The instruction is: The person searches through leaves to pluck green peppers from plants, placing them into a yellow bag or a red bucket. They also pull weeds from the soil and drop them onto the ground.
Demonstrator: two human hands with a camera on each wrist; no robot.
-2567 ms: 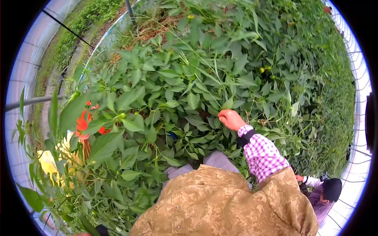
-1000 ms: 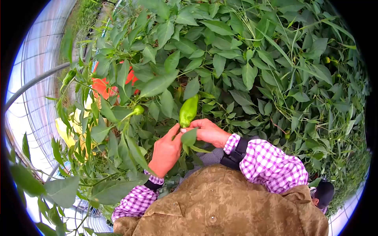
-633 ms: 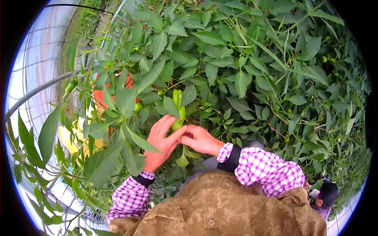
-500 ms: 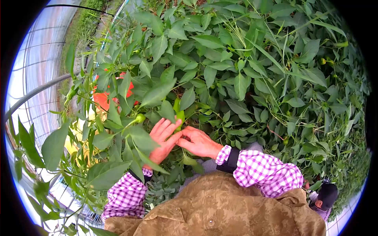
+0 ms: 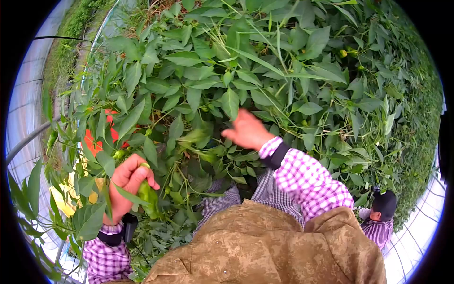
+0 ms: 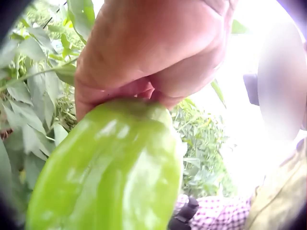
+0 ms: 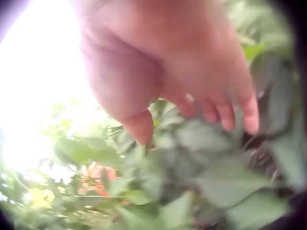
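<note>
My left hand pinches a green pepper at its stem end, off to the left over the plants. In the left wrist view the glossy pepper hangs below my curled fingers and fills the lower middle. My right hand reaches over the foliage near the centre, beside a broad leaf. Seen in the right wrist view, the right hand has its fingers spread and pointing down at blurred leaves, with nothing held.
Dense pepper plants surround both hands. A red object and a yellow one show through leaves at left. A grey pipe crosses the left edge. Another person in a dark cap is at lower right.
Both hands were together at the pepper among the leaves. The left hand has since moved left and down with the pepper; the right has moved up and right, away from it.
</note>
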